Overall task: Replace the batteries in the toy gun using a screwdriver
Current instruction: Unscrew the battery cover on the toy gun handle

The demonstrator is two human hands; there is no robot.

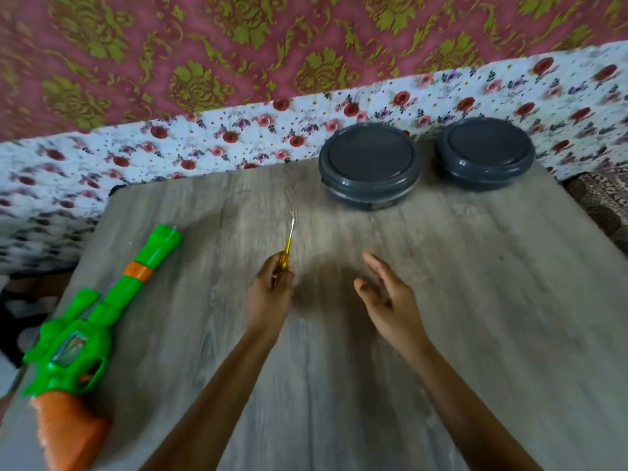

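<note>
Yellow-handled screwdriver (284, 257) clenched in left grip (270, 295); right grip (387, 300) released, empty. Risk: toy gun (90, 321) lies at table (475, 266) edge, so careless reach could knock it off.

I see the toy gun (98, 317), green with an orange grip and band, lying flat along the left edge of the table (373, 351), muzzle pointing away. My left hand (270, 295) grips the yellow-handled screwdriver (287, 249), thin shaft pointing away.
</note>
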